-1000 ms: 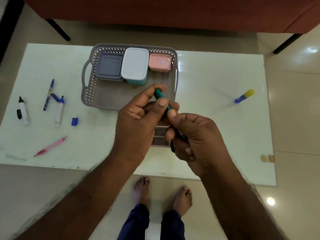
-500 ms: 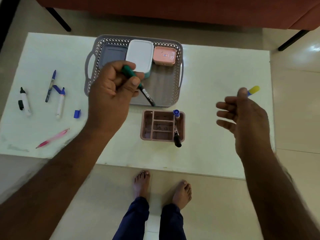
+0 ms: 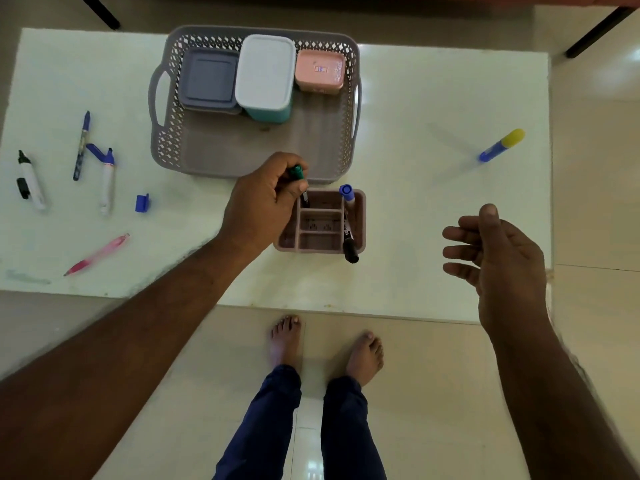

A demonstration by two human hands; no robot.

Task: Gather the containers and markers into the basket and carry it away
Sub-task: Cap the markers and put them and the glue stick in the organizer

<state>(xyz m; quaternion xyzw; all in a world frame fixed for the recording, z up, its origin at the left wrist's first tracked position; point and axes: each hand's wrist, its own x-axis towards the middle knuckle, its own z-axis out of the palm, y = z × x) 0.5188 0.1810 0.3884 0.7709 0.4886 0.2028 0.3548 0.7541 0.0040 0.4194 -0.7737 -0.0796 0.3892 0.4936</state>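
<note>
Curled fingers [image 3: 300, 184] of the left hand [image 3: 259, 206] pinch a green marker [image 3: 299, 180], tip down in the organizer's [image 3: 322, 249] far-left compartment near the table's [image 3: 433, 209] front edge. The right hand [image 3: 498, 265] hovers empty, fingers relaxed. The basket [image 3: 256, 154], just behind, holds three containers [image 3: 265, 74].

Left hand [image 3: 263, 199] with green marker [image 3: 298, 178] now down from basket [image 3: 332, 161] to organizer [image 3: 322, 244].

Head-worn camera looks steeply down over the table [image 3: 433, 98].
</note>
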